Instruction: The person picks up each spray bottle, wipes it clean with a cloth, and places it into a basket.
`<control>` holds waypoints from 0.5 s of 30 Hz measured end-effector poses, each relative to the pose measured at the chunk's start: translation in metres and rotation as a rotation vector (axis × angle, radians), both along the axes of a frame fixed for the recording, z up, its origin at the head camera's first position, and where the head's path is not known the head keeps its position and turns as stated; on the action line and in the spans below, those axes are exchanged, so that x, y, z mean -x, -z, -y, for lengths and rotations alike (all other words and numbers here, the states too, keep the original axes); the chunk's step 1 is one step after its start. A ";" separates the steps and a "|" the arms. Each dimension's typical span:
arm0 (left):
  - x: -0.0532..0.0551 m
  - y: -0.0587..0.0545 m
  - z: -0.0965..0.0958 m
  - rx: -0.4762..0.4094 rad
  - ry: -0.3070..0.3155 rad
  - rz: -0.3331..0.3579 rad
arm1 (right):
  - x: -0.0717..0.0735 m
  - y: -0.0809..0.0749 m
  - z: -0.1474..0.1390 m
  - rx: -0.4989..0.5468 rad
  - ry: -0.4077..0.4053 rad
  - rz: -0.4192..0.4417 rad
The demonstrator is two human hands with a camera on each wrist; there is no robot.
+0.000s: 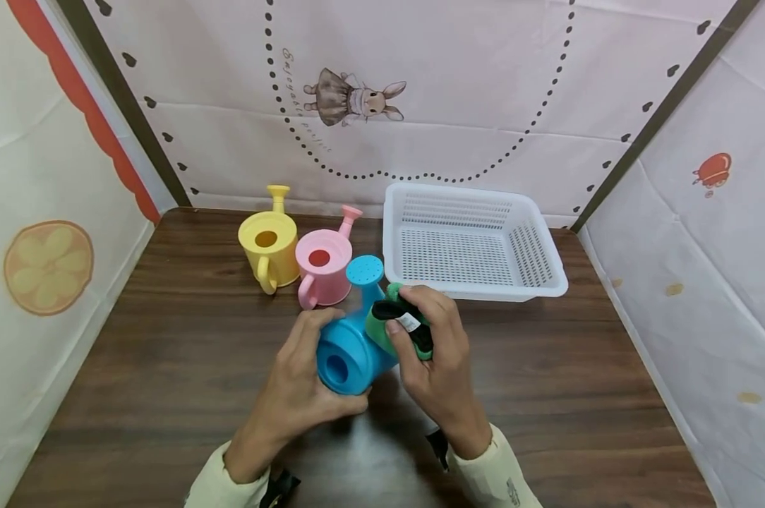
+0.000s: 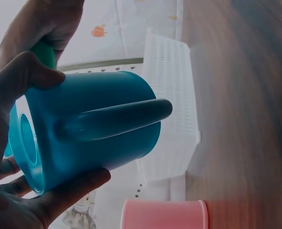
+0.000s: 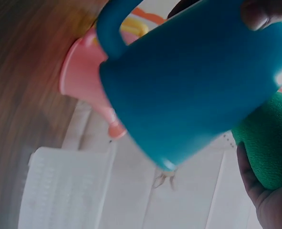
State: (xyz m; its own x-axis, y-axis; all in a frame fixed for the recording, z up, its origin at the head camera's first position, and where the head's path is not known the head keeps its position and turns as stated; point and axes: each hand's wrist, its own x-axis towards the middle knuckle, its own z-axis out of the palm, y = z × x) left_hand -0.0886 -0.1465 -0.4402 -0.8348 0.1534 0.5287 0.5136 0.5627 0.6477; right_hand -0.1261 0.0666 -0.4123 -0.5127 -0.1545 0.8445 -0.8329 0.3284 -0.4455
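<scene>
A blue toy watering can [image 1: 352,347] is held tilted above the table, its round top opening facing me and its sprinkler head pointing away. My left hand [image 1: 296,377] grips the can's body around the opening, thumb on one side and fingers on the other. Pinched in my right hand [image 1: 442,360] is a green cloth [image 1: 376,330] with a black part and a white tag, pressed against the can near the base of its spout. In the left wrist view the can's handle [image 2: 121,119] shows plainly. The green cloth [image 3: 269,138] has a fuzzy surface in the right wrist view.
A yellow watering can [image 1: 271,243] and a pink one [image 1: 328,271] stand upright at the back left. Behind my right hand sits a white perforated plastic basket [image 1: 474,288]. Printed fabric walls [image 1: 459,85] enclose the brown wooden table [image 1: 579,395] at the back and sides.
</scene>
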 end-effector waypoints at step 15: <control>0.003 0.001 0.000 -0.087 0.017 -0.060 | 0.006 0.000 0.000 0.084 0.005 -0.043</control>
